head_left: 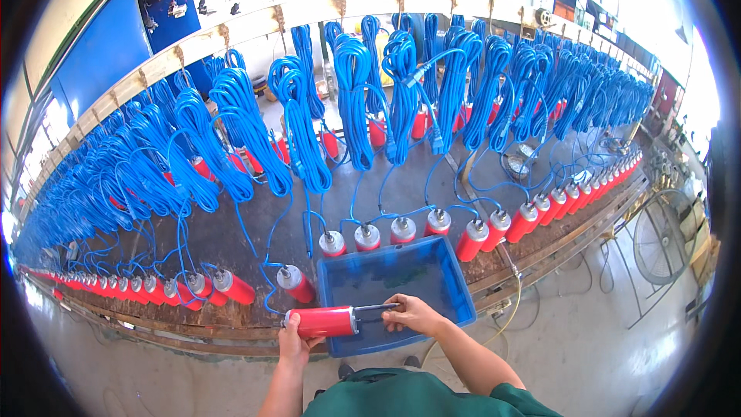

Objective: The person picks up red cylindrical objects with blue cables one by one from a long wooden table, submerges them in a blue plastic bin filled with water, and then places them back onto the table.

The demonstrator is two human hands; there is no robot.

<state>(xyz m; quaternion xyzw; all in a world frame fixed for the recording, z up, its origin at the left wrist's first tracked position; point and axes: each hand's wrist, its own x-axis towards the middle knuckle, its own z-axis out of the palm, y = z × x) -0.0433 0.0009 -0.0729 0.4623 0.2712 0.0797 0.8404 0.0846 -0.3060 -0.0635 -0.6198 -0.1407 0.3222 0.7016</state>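
Observation:
Crosswise near the front edge of the bench lies a red cylinder [324, 322] with silver metal ends, gripped in my left hand [293, 345]. From its right end a thin dark rod [374, 307] sticks out, and my right hand [411, 316] pinches the far end of that rod. Both things are above the near part of a blue plastic tub [461, 282], which holds dark liquid. Just beyond my left hand, a similar red cylinder [296, 284] stands tilted on the bench, a blue cable running to it.
Coiled blue cables [351, 100] hang in a long row from a pale beam [309, 14]. Red cylinders line the bench [262, 262] on both sides of the tub, with loose cables between them. A yellow hose [515, 301] drops over the front edge; a large fan [662, 237] stands right.

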